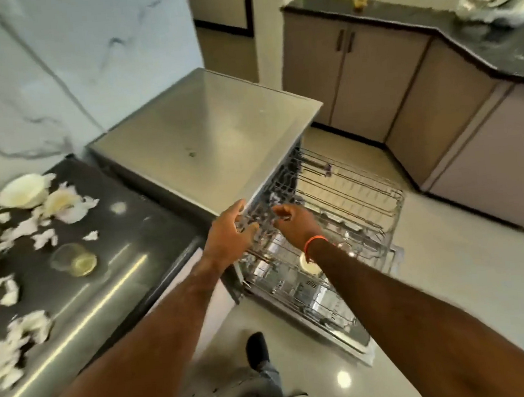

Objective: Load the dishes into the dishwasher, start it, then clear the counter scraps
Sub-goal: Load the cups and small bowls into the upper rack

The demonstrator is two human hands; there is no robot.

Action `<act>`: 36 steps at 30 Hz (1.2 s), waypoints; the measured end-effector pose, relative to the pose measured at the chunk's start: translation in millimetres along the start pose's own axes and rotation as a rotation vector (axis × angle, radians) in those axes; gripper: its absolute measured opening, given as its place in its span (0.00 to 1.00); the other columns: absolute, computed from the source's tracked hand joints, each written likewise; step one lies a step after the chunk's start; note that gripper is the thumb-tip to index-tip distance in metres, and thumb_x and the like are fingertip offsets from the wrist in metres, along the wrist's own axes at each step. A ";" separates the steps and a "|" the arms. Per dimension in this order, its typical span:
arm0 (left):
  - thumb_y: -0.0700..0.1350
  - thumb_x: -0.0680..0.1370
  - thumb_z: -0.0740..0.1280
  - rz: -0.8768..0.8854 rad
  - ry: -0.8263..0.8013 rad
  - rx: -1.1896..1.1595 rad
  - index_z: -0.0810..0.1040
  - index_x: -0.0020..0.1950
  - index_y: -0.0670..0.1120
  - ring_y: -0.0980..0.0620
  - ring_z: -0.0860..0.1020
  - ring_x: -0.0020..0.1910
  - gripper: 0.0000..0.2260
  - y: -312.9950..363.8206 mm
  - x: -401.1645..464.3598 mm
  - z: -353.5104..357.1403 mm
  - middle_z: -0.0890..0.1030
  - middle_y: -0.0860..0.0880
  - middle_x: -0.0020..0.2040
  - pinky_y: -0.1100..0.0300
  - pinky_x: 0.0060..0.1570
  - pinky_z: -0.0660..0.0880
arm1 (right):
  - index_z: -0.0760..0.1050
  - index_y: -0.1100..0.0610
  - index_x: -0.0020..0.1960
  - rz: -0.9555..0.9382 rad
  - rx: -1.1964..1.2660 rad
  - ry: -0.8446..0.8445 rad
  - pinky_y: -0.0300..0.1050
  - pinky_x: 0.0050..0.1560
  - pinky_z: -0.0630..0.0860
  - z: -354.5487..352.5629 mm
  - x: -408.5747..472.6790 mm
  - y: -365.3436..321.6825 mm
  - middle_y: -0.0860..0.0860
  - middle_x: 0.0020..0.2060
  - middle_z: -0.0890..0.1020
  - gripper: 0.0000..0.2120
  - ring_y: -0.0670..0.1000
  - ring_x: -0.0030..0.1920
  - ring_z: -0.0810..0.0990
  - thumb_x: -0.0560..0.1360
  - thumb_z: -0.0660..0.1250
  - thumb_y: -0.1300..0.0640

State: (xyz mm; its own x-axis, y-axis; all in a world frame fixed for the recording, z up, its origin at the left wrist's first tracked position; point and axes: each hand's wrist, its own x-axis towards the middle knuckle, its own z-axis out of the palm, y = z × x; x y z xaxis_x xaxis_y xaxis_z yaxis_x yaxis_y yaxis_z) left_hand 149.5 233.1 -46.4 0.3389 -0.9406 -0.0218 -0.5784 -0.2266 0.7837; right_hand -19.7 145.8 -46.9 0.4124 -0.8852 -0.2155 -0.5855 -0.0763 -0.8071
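My hands at the open dishwasher [206,133] — upper rack [343,197] pulled out.

The steel-topped machine stands at the end of the dark worktop [114,244]; its wire racks extend rightward over the pale floor [455,291], long axis running out from the cabinet. My left hand [229,233] and right hand [295,224] reach the rack's near corner, fingers loosely curled; whether they grip the wire I cannot tell — the frame is blurred. A pale bowl [308,265] sits in the lower rack [298,287]. Bowls, a glass [74,259] and white scraps [27,329] lie on the worktop, left of the machine. Open floor lies between the racks and the far cabinets [403,82].
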 end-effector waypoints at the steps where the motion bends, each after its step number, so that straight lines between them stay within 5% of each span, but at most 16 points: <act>1: 0.48 0.76 0.75 -0.029 0.072 -0.008 0.70 0.76 0.46 0.52 0.78 0.64 0.31 -7.7 -8.0 -18.3 0.79 0.48 0.69 0.61 0.65 0.72 | 0.78 0.56 0.66 -0.040 -0.009 -0.037 0.44 0.64 0.75 13.0 -0.3 -17.0 0.52 0.60 0.83 0.18 0.50 0.59 0.81 0.77 0.70 0.59; 9: 0.47 0.75 0.75 -0.121 0.435 0.033 0.75 0.72 0.48 0.53 0.79 0.61 0.26 -75.5 -59.3 -140.4 0.81 0.49 0.64 0.55 0.58 0.80 | 0.81 0.56 0.61 -0.285 -0.014 -0.193 0.44 0.62 0.77 131.0 -1.3 -125.8 0.52 0.53 0.85 0.16 0.49 0.54 0.83 0.74 0.72 0.61; 15: 0.46 0.73 0.76 -0.180 0.650 0.237 0.77 0.67 0.45 0.47 0.75 0.64 0.24 -138.1 -84.8 -221.0 0.79 0.48 0.64 0.58 0.65 0.69 | 0.80 0.56 0.63 -0.383 -0.059 -0.324 0.43 0.64 0.75 223.0 6.3 -188.5 0.52 0.55 0.84 0.18 0.49 0.55 0.82 0.73 0.72 0.63; 20: 0.52 0.69 0.80 -0.313 0.466 0.227 0.72 0.74 0.47 0.47 0.70 0.71 0.36 -195.3 -86.8 -262.7 0.74 0.47 0.72 0.56 0.71 0.67 | 0.77 0.55 0.68 -0.367 -0.118 -0.404 0.42 0.66 0.72 285.2 16.0 -218.0 0.52 0.61 0.82 0.24 0.50 0.61 0.80 0.73 0.69 0.65; 24: 0.55 0.69 0.80 -0.377 0.266 0.159 0.70 0.75 0.49 0.53 0.78 0.64 0.38 -219.2 -81.4 -267.3 0.79 0.50 0.68 0.55 0.66 0.74 | 0.77 0.53 0.67 -0.322 -0.107 -0.453 0.47 0.65 0.76 312.5 20.7 -221.1 0.51 0.58 0.84 0.23 0.50 0.58 0.82 0.73 0.70 0.63; 32: 0.55 0.68 0.81 -0.325 0.349 -0.090 0.77 0.58 0.56 0.60 0.82 0.48 0.22 -192.7 -64.3 -248.8 0.82 0.60 0.48 0.64 0.49 0.79 | 0.76 0.52 0.68 -0.295 0.024 -0.434 0.41 0.60 0.77 278.6 25.1 -205.1 0.48 0.57 0.83 0.25 0.45 0.55 0.81 0.72 0.76 0.57; 36: 0.44 0.76 0.75 -0.288 0.329 -0.564 0.82 0.53 0.41 0.47 0.83 0.47 0.10 -146.9 -50.4 -230.4 0.85 0.47 0.46 0.59 0.44 0.80 | 0.71 0.54 0.72 -0.293 0.097 -0.412 0.47 0.64 0.77 235.2 25.4 -179.8 0.51 0.63 0.80 0.32 0.50 0.59 0.80 0.71 0.76 0.63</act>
State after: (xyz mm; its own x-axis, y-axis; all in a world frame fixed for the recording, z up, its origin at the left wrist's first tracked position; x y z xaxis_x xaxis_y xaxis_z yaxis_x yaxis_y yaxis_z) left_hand 388.3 372.1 -17.3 0.6778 -0.7182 -0.1572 0.0094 -0.2053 0.9787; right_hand 260.1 244.9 -36.5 0.8020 -0.5768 -0.1553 -0.3446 -0.2343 -0.9091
